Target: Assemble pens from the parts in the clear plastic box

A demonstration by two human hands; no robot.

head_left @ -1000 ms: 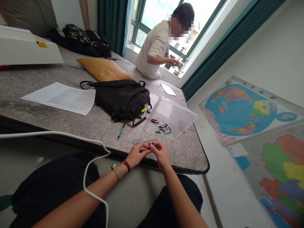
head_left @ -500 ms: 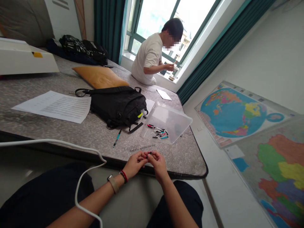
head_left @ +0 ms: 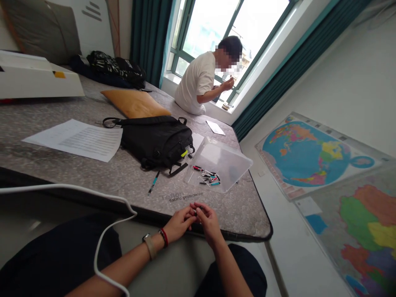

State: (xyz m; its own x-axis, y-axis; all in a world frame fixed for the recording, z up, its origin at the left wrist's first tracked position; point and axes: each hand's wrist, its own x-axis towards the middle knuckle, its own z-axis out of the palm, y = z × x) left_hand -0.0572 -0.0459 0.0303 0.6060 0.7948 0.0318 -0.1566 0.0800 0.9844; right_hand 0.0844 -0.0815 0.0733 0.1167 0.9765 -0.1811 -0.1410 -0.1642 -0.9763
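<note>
On the grey mattress [head_left: 238, 210], beside a wall hung with a world map [head_left: 303, 154], we saw a black backpack [head_left: 157, 140] lying between a printed sheet [head_left: 74, 138] and a clear plastic box [head_left: 236, 165]; loose pens [head_left: 212, 177] lay jumbled at the box's near end; a blue-and-black pen [head_left: 154, 182] rested apart, on the mattress in front of the backpack. Near the mattress's front edge, we saw the left hand [head_left: 177, 225] and the right hand [head_left: 210, 225] meeting at the fingertips, both pinching a small dark piece [head_left: 199, 209] between them; the fingers hid most of it, so we could not tell what it was. By the window, another person [head_left: 194, 82] in a white top sat on the mattress's far side, one hand raised; a white cable [head_left: 46, 187] ran across at our left.
</note>
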